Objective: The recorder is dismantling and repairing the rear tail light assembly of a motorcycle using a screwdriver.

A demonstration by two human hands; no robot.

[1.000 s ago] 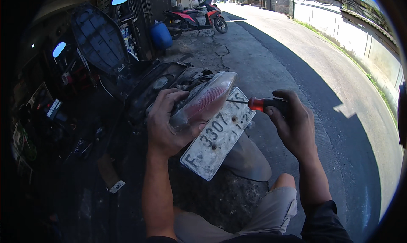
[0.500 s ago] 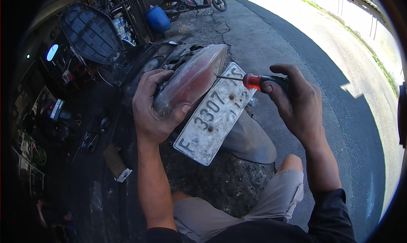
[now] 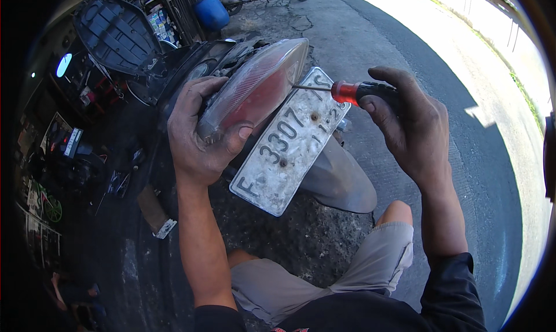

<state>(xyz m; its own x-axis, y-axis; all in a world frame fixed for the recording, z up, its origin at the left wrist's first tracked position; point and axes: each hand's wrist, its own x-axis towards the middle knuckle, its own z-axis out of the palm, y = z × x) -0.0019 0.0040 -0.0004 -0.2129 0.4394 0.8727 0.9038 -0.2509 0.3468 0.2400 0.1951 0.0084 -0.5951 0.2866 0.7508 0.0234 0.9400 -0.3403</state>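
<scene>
Left hand (image 3: 200, 138) is gripping the red tail light (image 3: 255, 89) at frame center, fingers wrapped around its lens. Right hand (image 3: 411, 120) is clenching a red-and-black screwdriver (image 3: 347, 90), tip pointing at the light's edge, just above the worn white plate (image 3: 284, 152).

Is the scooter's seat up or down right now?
Up. The black seat is tipped open, its ribbed underside facing the camera, beyond the tail light gripped by the left hand.
</scene>
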